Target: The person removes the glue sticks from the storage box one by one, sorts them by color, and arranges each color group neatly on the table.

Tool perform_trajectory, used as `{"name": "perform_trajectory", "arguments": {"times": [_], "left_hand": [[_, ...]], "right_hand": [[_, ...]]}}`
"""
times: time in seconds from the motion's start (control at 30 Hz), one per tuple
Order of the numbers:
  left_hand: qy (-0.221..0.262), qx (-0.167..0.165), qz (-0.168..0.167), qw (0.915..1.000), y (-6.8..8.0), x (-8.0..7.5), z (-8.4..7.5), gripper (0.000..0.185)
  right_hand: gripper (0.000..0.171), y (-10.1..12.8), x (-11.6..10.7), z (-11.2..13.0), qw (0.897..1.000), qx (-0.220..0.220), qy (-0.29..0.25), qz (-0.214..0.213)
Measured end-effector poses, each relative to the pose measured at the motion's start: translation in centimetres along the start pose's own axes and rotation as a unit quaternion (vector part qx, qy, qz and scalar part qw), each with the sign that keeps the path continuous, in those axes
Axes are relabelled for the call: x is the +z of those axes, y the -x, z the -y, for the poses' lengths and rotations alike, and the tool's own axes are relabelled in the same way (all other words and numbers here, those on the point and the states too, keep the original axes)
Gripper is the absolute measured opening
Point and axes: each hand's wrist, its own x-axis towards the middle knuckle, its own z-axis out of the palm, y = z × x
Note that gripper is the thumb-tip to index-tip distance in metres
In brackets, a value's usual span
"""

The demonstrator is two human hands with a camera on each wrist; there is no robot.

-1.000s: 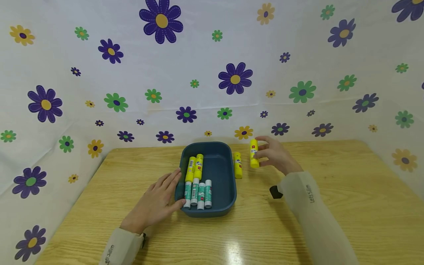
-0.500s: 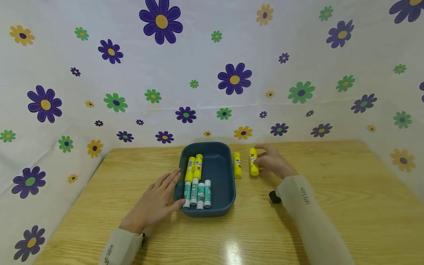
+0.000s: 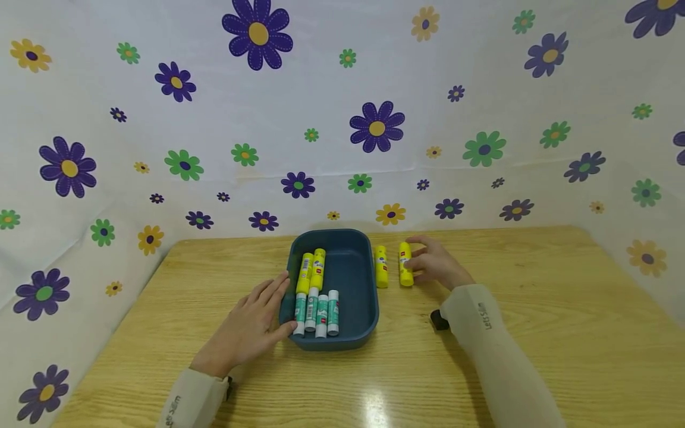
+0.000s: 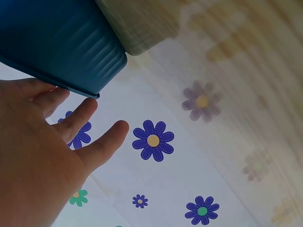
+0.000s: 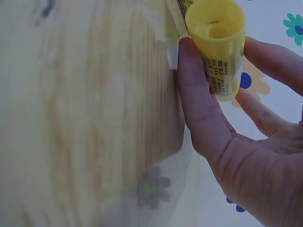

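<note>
A dark blue tray (image 3: pixel 353 270) stands mid-table. It holds two yellow glue sticks (image 3: pixel 312 270) and three white-and-teal ones (image 3: pixel 316 312). My left hand (image 3: pixel 251 326) lies flat on the table with straight fingers against the tray's left wall (image 4: pixel 61 47). Right of the tray a yellow glue stick (image 3: pixel 380 267) lies on the wood. Beside it my right hand (image 3: pixel 436 264) holds another yellow glue stick (image 3: pixel 405 264) down at the table; in the right wrist view thumb and fingers (image 5: pixel 201 101) pinch this stick (image 5: pixel 218 45).
The wooden table (image 3: pixel 535 321) is bounded behind and at both sides by a white cloth with printed flowers (image 3: pixel 374 128). A small black wrist-camera mount (image 3: pixel 439 320) sits under my right sleeve.
My right hand has brought its yellow glue stick down from above the table and laid it beside the loose yellow one. The left hand and tray have stayed put.
</note>
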Motion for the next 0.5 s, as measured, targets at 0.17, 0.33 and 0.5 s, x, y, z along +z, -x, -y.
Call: {"name": "perform_trajectory", "arguments": {"times": [0.17,0.33,0.5], "left_hand": [[-0.004,-0.002,0.003,1.0,0.0,-0.1,0.1,0.079],[-0.002,0.0,0.0,1.0,0.1,0.0,0.1,0.079],[-0.002,-0.004,0.005,1.0,0.0,0.0,0.0,0.08]], "right_hand": [[0.064,-0.4,0.5,0.1,1.0,0.001,0.027,-0.01],[0.064,-0.7,1.0,0.4,0.998,0.012,0.06,-0.023],[0.063,-1.0,1.4,0.8,0.996,0.025,0.085,-0.024]]}}
